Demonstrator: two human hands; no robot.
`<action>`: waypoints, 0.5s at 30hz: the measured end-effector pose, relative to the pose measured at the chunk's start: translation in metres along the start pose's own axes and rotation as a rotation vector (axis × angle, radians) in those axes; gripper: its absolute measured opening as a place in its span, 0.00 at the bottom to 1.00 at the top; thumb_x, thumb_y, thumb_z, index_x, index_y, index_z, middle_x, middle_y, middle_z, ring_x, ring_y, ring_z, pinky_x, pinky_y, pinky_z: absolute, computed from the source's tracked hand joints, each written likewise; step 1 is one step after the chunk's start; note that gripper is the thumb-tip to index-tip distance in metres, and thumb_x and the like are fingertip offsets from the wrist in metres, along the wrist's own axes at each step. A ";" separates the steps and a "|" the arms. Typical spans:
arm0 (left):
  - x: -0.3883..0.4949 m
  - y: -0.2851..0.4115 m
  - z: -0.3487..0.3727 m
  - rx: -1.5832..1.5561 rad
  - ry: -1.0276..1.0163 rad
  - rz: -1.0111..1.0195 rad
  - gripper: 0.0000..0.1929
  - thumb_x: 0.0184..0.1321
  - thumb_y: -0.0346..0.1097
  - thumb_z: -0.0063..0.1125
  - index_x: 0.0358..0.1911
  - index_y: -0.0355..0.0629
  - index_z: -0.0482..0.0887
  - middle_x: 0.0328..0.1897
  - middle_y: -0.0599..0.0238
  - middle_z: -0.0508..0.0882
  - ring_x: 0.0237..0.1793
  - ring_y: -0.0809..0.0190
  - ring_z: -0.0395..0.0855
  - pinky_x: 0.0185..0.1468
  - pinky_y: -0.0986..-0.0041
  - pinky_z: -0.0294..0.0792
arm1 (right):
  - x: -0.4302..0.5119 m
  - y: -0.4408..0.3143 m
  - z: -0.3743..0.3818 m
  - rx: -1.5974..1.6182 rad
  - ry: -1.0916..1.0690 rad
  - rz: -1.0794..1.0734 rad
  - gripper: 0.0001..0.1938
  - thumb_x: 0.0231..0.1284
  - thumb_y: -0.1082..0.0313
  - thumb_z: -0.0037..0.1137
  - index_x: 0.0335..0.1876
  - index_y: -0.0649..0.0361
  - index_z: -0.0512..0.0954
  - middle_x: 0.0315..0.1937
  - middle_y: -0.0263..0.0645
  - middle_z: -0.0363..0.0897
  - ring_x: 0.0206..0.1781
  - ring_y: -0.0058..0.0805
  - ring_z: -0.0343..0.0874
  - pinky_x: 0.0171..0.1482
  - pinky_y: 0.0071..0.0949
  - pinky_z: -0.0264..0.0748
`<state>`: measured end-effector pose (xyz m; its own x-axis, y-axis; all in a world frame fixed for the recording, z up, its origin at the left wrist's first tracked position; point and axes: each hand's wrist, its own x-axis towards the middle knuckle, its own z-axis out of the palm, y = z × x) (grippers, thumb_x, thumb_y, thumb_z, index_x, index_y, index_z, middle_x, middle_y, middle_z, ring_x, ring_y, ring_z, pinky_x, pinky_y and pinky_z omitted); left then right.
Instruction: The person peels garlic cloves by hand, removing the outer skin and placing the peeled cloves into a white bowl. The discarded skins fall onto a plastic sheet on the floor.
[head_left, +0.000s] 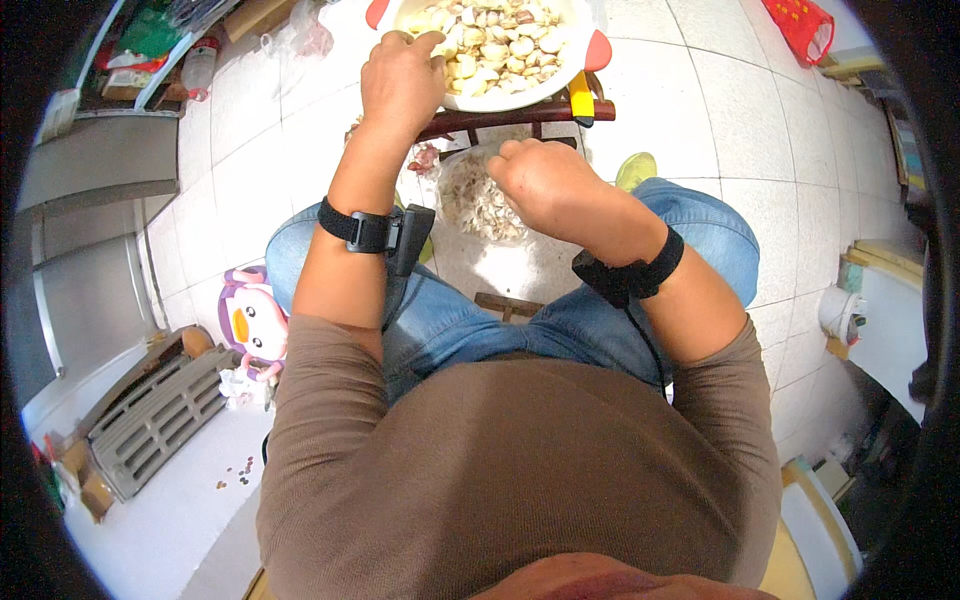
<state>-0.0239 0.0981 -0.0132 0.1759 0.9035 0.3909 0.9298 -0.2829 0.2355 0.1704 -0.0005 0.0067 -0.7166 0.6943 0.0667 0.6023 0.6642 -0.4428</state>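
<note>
A white basin with red handles sits on a dark wooden stool, filled with garlic cloves. My left hand is at the basin's left rim, its fingertips bent toward the cloves; anything under them is hidden. Lower and to the right, my right hand is curled above a clear plastic bag of pale garlic skins. The back of that hand faces me, so whatever lies inside its fingers is out of sight. A yellow utility knife rests at the stool's right edge.
Purplish garlic pieces lie left of the bag. On the tiled floor are a pink-and-purple cartoon-faced item by my left knee and a grey slatted rack. A red bag lies far right; a plastic bottle stands far left.
</note>
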 end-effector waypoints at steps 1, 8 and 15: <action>0.002 0.001 0.003 -0.019 0.025 0.045 0.15 0.52 0.34 0.62 0.46 0.50 0.85 0.44 0.54 0.82 0.43 0.47 0.80 0.48 0.60 0.72 | 0.000 0.000 -0.001 0.007 -0.004 0.003 0.07 0.49 0.73 0.47 0.31 0.64 0.77 0.33 0.51 0.78 0.38 0.51 0.80 0.40 0.44 0.77; 0.016 0.021 0.038 -0.169 0.061 0.207 0.15 0.47 0.28 0.61 0.42 0.45 0.86 0.40 0.54 0.82 0.43 0.48 0.78 0.48 0.59 0.70 | -0.004 0.000 -0.003 0.017 -0.075 -0.014 0.07 0.47 0.74 0.50 0.32 0.64 0.78 0.34 0.51 0.78 0.39 0.50 0.79 0.42 0.42 0.77; 0.023 0.033 0.056 -0.004 -0.113 0.159 0.10 0.52 0.34 0.58 0.37 0.48 0.87 0.39 0.54 0.80 0.44 0.48 0.76 0.48 0.57 0.67 | -0.009 0.002 -0.007 0.020 -0.149 -0.018 0.08 0.49 0.74 0.51 0.35 0.65 0.76 0.34 0.50 0.77 0.41 0.48 0.79 0.43 0.41 0.76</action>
<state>0.0288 0.1279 -0.0468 0.3554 0.8778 0.3211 0.8864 -0.4256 0.1822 0.1798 -0.0037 0.0113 -0.7724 0.6325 -0.0581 0.5827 0.6693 -0.4609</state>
